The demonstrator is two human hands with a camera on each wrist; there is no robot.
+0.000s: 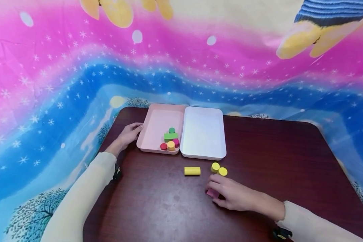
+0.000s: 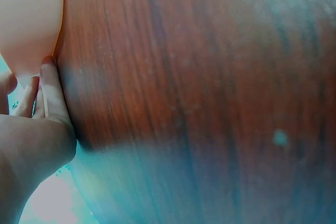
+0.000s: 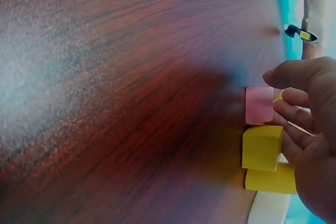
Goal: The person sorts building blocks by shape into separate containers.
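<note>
Curved and only partly closed, the right hand (image 1: 230, 192) surrounds a pink block (image 1: 212, 194) in the head view, toward five o'clock on the dark table (image 1: 133, 201); two yellow blocks (image 1: 215, 167) stand just beyond that hand at eleven o'clock, and a yellow bar (image 1: 192, 171) lies at ten. Toward nine o'clock, the left hand (image 1: 130, 133) touches the nine o'clock edge of the pink tray (image 1: 163, 116), which bears coloured blocks (image 1: 170, 136) near its five o'clock corner; the white tray (image 1: 202, 134) sits beside it at three. From the left wrist, outstretched fingers (image 2: 52, 95) meet that tray's side, apparently steadying it. From the right wrist, the thumb (image 3: 294, 73) lies close to the pink block, but whether it pinches cannot be told. Taking hold of this block seems the step in hand; the next move likely calls for a firm thumb-and-finger pinch, clear of the yellow neighbours.
</note>
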